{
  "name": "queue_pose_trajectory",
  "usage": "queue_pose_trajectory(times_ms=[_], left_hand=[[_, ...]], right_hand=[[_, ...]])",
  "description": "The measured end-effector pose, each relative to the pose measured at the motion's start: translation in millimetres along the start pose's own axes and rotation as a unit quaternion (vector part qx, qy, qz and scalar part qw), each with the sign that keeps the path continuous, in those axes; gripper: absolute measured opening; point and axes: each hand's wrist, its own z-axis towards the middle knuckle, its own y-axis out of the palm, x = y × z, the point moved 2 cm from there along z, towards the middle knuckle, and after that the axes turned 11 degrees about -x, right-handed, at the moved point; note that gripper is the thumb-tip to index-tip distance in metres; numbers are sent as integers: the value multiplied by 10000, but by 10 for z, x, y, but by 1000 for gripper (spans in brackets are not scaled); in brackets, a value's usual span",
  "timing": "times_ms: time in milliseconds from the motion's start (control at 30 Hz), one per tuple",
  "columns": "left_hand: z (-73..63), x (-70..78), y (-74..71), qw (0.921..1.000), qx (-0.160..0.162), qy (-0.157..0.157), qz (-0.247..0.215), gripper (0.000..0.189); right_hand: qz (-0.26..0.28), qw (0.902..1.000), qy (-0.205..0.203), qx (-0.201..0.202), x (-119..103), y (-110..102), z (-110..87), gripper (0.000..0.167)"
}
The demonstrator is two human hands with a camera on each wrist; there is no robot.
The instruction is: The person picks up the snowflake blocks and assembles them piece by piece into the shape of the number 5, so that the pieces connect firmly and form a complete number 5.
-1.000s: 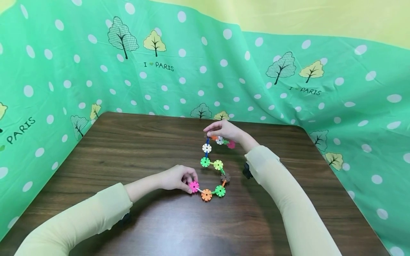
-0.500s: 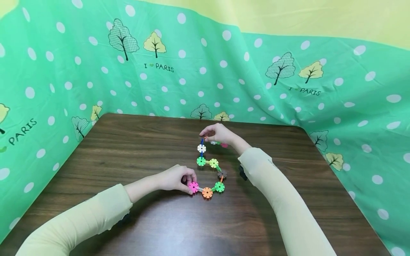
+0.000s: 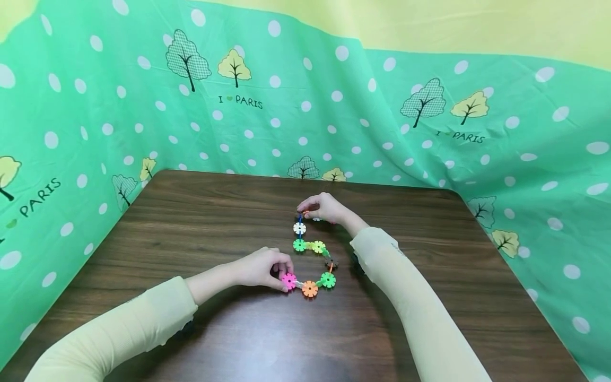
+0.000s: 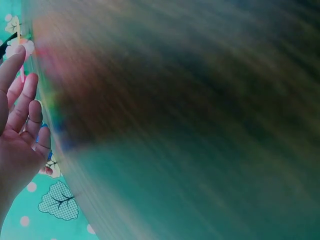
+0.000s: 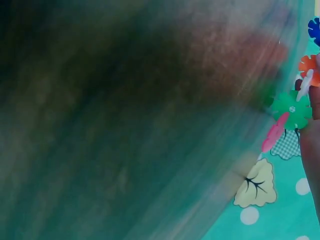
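Note:
A chain of interlocking snowflake discs winds across the table between my hands. My left hand (image 3: 262,269) pinches the pink disc (image 3: 288,281) at the near end. From there the chain runs through an orange disc (image 3: 310,289), a green disc (image 3: 328,280), a brown disc (image 3: 331,263) seen almost edge-on and a yellow disc (image 3: 317,246), then back to a white disc (image 3: 299,228). Farther off, my right hand (image 3: 325,207) pinches the chain beside a blue disc (image 3: 299,217). Beyond its fingers, a green disc (image 5: 291,109) and a pink disc (image 5: 275,132) trail in the right wrist view.
The dark wood-grain table (image 3: 191,223) ends at a green polka-dot cloth (image 3: 267,132) behind and at both sides. A blurred surface covers most of each wrist view.
My right hand has moved left and nearer, bringing the far part of the chain along and hiding more of its tail. The left hand stays at the pink disc.

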Motion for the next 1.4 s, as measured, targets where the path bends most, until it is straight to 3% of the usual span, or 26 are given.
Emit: queue_pose_trajectory(times_ms=[167, 367, 633, 900, 1133, 1400], left_hand=[[-3, 5, -9, 10000, 9, -24, 52, 29], [-35, 20, -25, 9999, 69, -43, 92, 30], [-93, 8, -23, 9993, 209, -104, 282, 33], [-115, 23, -2, 9985, 215, -341, 375, 31], [-91, 48, 6, 9978, 280, -389, 463, 29], [-86, 29, 1, 9975, 340, -386, 478, 28]], right_hand=[[103, 9999, 89, 90, 37, -39, -61, 31], [-35, 9987, 390, 312, 139, -166, -288, 37], [-208, 9963, 820, 129, 314, -171, -520, 47], [-225, 9955, 885, 247, 301, -121, -510, 36], [-245, 9951, 821, 495, 261, -90, -440, 31], [-225, 9950, 846, 482, 238, -66, -399, 31]])
